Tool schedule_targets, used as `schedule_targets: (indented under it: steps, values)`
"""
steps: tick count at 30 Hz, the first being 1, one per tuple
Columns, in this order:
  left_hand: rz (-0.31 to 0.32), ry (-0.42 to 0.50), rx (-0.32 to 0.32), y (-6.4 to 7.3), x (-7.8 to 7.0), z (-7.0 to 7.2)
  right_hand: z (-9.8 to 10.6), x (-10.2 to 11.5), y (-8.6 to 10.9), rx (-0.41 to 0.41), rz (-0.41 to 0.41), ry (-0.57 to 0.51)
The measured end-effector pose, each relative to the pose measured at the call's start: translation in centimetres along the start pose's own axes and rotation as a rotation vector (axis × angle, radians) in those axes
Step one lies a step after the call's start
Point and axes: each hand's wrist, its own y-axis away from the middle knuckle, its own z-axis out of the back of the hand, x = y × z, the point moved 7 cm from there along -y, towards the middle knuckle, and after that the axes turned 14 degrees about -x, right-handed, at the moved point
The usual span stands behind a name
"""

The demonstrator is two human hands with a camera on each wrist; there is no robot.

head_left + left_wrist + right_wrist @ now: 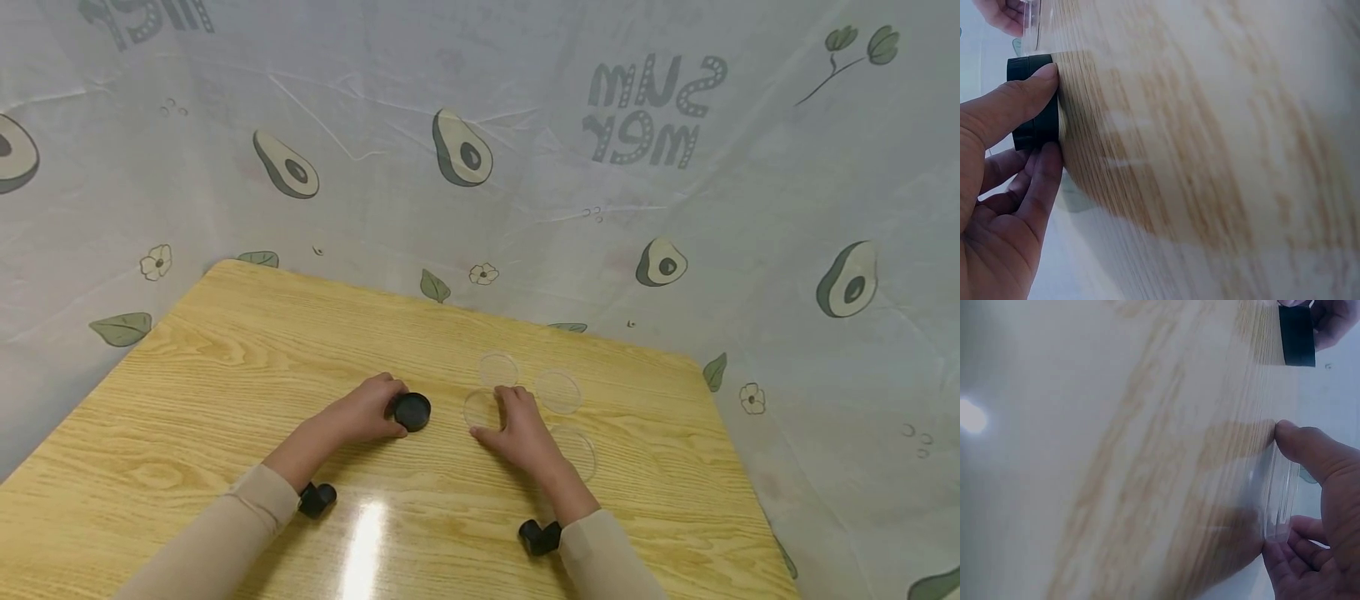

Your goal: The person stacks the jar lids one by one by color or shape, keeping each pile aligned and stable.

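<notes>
My left hand grips a short black round lid on the wooden table. Its top looks recessed inside a raised rim. In the left wrist view, the thumb presses one side of the black lid and the fingers the opposite side. To the right, my right hand spans a clear shallow round dish, thumb at the near edge and fingers at the far edge. The right wrist view shows this clear dish low on the tabletop between thumb and fingertips.
More clear round dishes lie around the right hand: one behind, one to the right, and another dish partly behind the wrist. The wooden table ends at a hanging printed sheet. Black wrist cameras sit under both forearms.
</notes>
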Motion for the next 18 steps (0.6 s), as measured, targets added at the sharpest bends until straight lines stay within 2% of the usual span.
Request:
schedule_targets:
  steps: [10,18]
  values:
    - [0.014,-0.015,0.005,-0.11,-0.07,-0.15,0.34,-0.23,0.04,-0.011,-0.016,0.006]
    - [-0.012,-0.023,-0.011,-0.17,0.16,-0.13,0.18,-0.39,0.51,0.005,-0.01,0.008]
